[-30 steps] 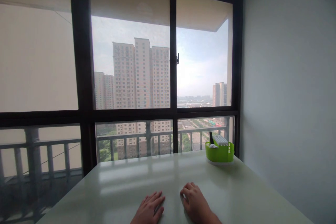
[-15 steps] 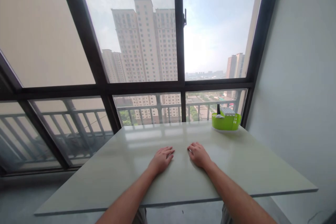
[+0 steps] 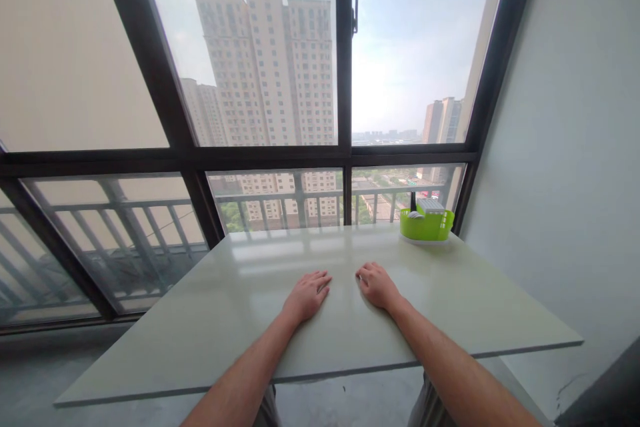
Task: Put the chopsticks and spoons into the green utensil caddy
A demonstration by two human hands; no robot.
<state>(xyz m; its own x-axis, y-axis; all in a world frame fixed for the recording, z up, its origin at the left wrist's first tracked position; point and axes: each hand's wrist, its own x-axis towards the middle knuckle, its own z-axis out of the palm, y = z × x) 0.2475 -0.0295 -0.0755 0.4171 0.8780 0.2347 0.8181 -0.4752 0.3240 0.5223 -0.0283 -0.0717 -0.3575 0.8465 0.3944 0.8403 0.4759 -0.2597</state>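
Observation:
My left hand (image 3: 307, 295) lies palm down on the pale glossy table (image 3: 210, 320), its fingers stretched out to the right and the thumb apart from them. To the right of it, my right hand (image 3: 376, 284) rests on the same tabletop, fingers loosely bent and pointing left. A gap of bare tabletop separates the two hands. I see nothing held in either one. Beyond my right hand, at the far right corner, stands a bright green plastic basket (image 3: 427, 228). A dark upright item (image 3: 413, 202), something white and a pale ribbed block (image 3: 431, 205) show above its rim.
Dark-framed windows (image 3: 345, 155) rise behind the table's far edge, with a railing and tall buildings outside. A plain pale wall (image 3: 560, 147) stands to the right. The table's front edge (image 3: 350, 372) runs just above my legs. A dark shape (image 3: 613, 387) shows at the lower right.
The whole view has shifted slightly, so the table, basket and buildings sit a little higher in the picture. Both hands keep their places on the table.

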